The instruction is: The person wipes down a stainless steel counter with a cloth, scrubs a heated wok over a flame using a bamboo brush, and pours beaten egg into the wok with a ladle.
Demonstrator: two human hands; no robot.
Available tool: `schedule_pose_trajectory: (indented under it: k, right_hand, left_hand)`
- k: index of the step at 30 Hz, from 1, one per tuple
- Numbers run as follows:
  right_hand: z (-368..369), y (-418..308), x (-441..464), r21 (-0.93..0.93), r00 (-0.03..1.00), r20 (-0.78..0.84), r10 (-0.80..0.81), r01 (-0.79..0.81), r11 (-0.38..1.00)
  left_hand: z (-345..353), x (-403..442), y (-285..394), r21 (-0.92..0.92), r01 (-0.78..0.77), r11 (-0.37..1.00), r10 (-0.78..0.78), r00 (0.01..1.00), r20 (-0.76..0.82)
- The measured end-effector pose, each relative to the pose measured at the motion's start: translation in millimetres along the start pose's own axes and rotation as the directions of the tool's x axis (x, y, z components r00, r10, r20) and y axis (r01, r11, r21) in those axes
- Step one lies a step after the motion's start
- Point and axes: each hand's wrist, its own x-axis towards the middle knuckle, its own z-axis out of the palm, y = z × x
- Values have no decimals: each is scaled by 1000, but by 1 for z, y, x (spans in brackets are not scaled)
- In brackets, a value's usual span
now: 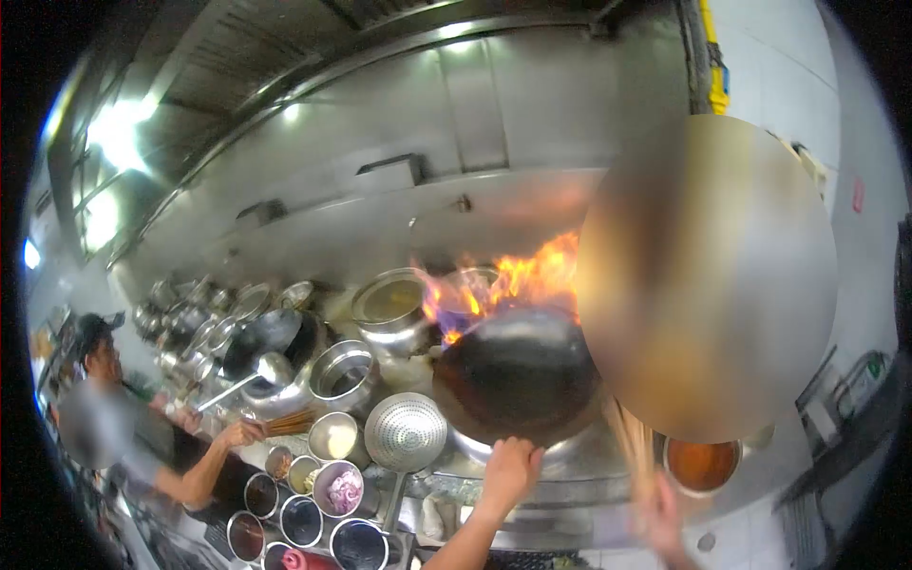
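Note:
My left hand (514, 469) is closed round the near rim of a large dark wok (518, 370), which is tilted over the burner with flames (532, 280) rising behind it. To the right, my right hand (657, 518) grips a bundle of thin wooden sticks (632, 446), blurred by motion, close to the wok's right side. A perforated ladle (406, 432) lies left of the wok, its handle toward me. A bowl of orange-red liquid (701, 464) stands beyond my right hand.
At the left, a co-worker (180, 456) holds a ladle (274, 369) and a stick bundle (290, 422) near another wok (266, 342). Metal pots (344, 372) stand between the woks. Ingredient containers (302, 520), one with sliced onion (344, 490), and a red bottle (306, 560) are at the lower left.

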Motion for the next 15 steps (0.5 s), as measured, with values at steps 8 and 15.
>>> schedule_pose_trajectory:
  k: [8,15]
  right_hand:
    - [-2,28,0,-533,941,39,338,-266,803]
    - [-2,26,20,-804,885,409,221,236,545]
  left_hand:
    - [36,4,0,-4,20,1000,-20,1000,-11]
    - [26,14,14,30,85,996,-86,996,31]
